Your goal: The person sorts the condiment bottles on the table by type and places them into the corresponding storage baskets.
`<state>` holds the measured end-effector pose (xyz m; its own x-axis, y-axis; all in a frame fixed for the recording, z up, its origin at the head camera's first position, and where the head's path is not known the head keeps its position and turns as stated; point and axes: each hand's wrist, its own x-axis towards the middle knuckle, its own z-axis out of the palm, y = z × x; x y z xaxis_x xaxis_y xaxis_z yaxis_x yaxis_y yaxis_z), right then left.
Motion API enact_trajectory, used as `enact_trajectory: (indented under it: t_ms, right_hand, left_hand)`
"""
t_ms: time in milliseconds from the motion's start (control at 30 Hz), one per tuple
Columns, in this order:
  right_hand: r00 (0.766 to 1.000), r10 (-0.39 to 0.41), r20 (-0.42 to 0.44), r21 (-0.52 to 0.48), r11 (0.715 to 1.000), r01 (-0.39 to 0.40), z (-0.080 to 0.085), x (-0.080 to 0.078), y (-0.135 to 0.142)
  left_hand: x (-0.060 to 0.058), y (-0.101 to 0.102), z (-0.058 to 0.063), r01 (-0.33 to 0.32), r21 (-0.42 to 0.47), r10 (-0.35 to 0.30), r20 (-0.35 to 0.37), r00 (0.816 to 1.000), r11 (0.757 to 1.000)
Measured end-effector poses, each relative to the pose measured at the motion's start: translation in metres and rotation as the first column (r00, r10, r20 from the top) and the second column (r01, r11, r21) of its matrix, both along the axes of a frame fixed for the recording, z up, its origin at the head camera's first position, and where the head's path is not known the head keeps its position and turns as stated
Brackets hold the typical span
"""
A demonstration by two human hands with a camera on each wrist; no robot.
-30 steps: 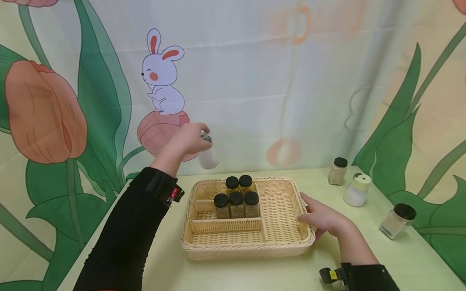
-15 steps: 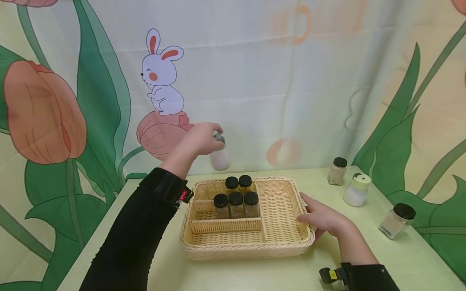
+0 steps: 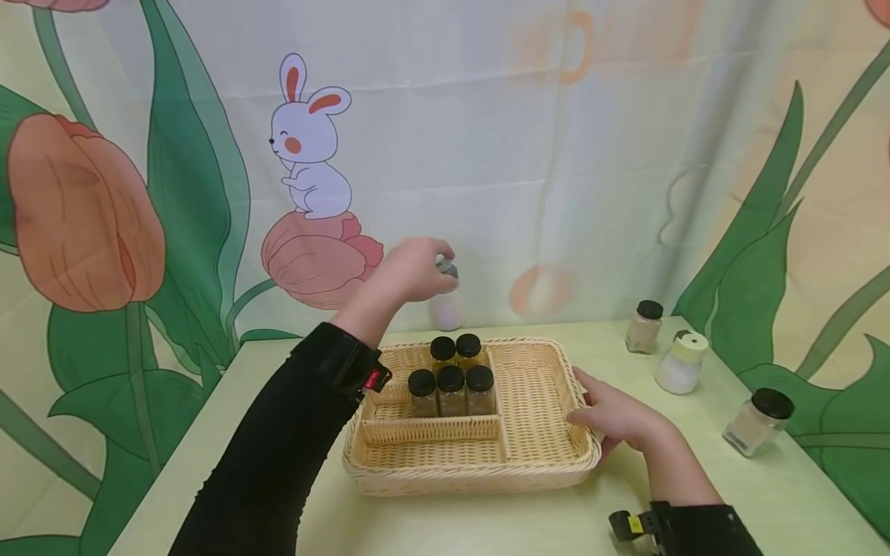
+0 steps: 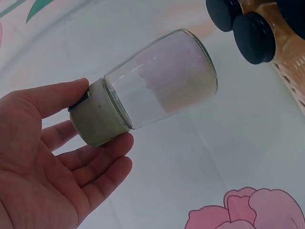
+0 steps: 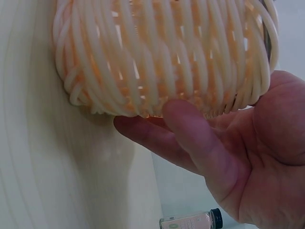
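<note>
Left grip [image 3: 415, 272] pinches a glass jar [image 3: 447, 312], farther right than moments earlier, behind the black-capped jars [image 3: 451, 403] in the head view; right grip [image 3: 617, 415] holds the wicker basket [image 3: 538, 409], unmoved. Left wrist view: thumb and fingers [image 4: 108, 183] clasp the cap [image 4: 99, 117]. Right wrist view: fingers touch the weave.

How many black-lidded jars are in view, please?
7: two jars in the rear of the basket, three in its middle compartment, two on the table at right; more may be hidden.

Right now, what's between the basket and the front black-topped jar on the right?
In the head view, the right hand holding the basket, its wrist, then bare table up to that black-topped jar.
</note>
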<state>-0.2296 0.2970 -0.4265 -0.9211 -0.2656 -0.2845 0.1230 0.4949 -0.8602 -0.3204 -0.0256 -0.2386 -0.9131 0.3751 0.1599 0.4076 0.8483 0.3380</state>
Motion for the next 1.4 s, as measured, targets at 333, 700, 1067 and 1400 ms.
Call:
enact_trajectory:
  t_ms: [333,700,1067,1400]
  right_hand:
    - [1.0,-0.001,0.002,0.003,1.0,0.001,0.0,0.0,0.0]
    - [1.0,-0.003,0.003,0.008,1.0,0.002,0.001,0.0,-0.001]
    - [1.0,-0.005,0.006,-0.007,1.0,0.005,-0.001,-0.001,-0.001]
    - [1.0,-0.007,0.004,-0.001,1.0,0.007,-0.001,-0.001,-0.001]
  left_hand:
    - [0.002,0.019,-0.006,0.033,0.004,-0.033,-0.012,0.999,0.999]
    - [0.007,0.04,-0.009,0.055,-0.046,-0.056,-0.019,0.998,0.997]
    - [0.005,0.055,-0.016,0.051,-0.03,-0.051,-0.006,0.999,0.998]
    - [0.004,0.066,-0.023,0.069,-0.025,-0.069,-0.021,0.997,0.997]
